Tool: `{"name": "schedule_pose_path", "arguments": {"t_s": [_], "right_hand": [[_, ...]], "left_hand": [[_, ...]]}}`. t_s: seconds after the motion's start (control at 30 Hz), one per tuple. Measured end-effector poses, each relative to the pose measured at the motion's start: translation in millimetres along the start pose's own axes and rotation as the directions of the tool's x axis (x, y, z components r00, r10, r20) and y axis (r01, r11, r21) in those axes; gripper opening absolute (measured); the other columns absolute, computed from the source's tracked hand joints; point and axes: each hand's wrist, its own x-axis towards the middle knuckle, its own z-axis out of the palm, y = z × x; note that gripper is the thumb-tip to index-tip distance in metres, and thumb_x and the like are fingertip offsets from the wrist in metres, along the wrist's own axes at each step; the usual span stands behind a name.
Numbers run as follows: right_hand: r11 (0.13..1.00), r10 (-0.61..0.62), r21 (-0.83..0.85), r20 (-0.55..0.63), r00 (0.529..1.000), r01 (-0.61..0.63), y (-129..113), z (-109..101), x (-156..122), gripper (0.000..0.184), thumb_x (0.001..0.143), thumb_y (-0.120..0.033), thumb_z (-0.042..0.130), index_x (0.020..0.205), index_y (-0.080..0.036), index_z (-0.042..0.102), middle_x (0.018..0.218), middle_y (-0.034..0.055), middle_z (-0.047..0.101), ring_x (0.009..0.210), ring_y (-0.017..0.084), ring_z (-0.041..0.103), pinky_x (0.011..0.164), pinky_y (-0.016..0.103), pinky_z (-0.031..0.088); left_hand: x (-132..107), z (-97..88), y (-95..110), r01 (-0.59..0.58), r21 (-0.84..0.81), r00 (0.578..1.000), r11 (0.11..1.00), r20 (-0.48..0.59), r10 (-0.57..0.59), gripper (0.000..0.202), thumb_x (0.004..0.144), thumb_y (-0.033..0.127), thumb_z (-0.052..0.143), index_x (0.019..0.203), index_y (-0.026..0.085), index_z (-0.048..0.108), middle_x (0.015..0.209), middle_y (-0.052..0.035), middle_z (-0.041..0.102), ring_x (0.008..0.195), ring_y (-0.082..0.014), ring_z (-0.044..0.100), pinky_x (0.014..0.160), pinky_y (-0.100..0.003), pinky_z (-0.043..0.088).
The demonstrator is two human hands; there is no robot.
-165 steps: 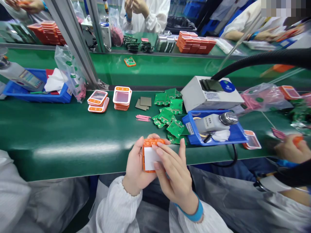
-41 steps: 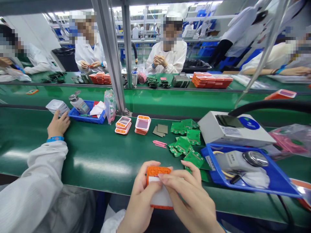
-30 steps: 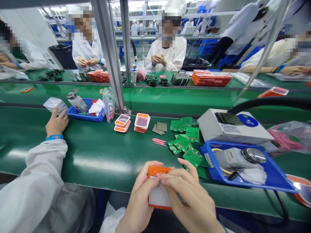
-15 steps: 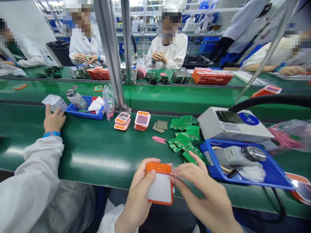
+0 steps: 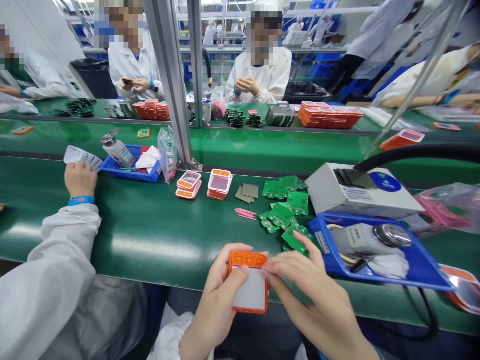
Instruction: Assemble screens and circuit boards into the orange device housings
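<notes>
- The green bench (image 5: 157, 225) gleams, stretching right across!
- Far left, white cases (image 5: 80, 156), then a blue tray (image 5: 147, 177) and a clear bag (image 5: 167, 156).
- Middle now: a slipped frame pile (image 5: 188, 185) beside a neater frame stack (image 5: 219, 185).
- Grey squares (image 5: 248, 192) next, pink strips (image 5: 245, 214) in front!
- Green circuit boards (image 5: 281, 215) overlap, near a white box (image 5: 356, 200) and second tray (image 5: 423, 271), also blue.
</notes>
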Motion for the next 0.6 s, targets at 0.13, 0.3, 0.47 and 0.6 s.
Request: {"name": "schedule_pose_path", "arguments": {"t_s": [0.13,0.3,0.47,0.6], "right_hand": [[1.000,-0.009,-0.018,0.001,1.000,0.009,-2,-1,0,0.018,0.084,-0.004,0.057,0.091,-0.021,0.055,0.077,-0.0022,0.067,0.070,0.013,0.065,0.108,0.049,0.031],[0.997,-0.012,-0.076,-0.001,1.000,0.012,-7,-7,3,0.020,0.083,-0.005,0.058,0.091,-0.022,0.057,0.073,-0.0037,0.068,0.069,0.014,0.065,0.108,0.052,0.030],[0.980,-0.087,-0.182,-0.028,0.996,0.081,-10,-5,2,0.024,0.081,-0.003,0.060,0.098,-0.020,0.059,0.078,-0.0009,0.074,0.078,0.019,0.069,0.113,0.055,0.021],[0.964,-0.081,-0.257,-0.046,0.996,0.067,-11,7,-1,0.021,0.083,-0.005,0.058,0.095,-0.022,0.061,0.074,-0.0034,0.074,0.076,0.018,0.069,0.113,0.056,0.018]], "left_hand": [[1,-0.6,-2,-0.017,0.021,1.000,1.000,0.017,0.017,0.027,0.083,0.034,0.063,0.106,0.020,0.060,0.114,-0.0073,0.067,0.101,-0.0216,0.062,0.082,-0.027,0.046],[3,1.0,1,0.002,-0.046,0.999,0.999,0.051,0.000,0.025,0.083,0.034,0.062,0.103,0.019,0.059,0.111,-0.0088,0.069,0.101,-0.0227,0.063,0.082,-0.029,0.047],[5,2.6,3,0.025,-0.065,1.000,0.998,-0.002,-0.025,0.032,0.079,0.035,0.066,0.105,0.019,0.057,0.108,-0.0090,0.069,0.098,-0.0226,0.064,0.081,-0.028,0.048],[10,2.7,-1,0.051,-0.066,0.998,0.997,-0.033,-0.053,0.032,0.078,0.031,0.066,0.106,0.019,0.055,0.106,-0.0079,0.069,0.094,-0.0200,0.064,0.078,-0.026,0.049]]}}
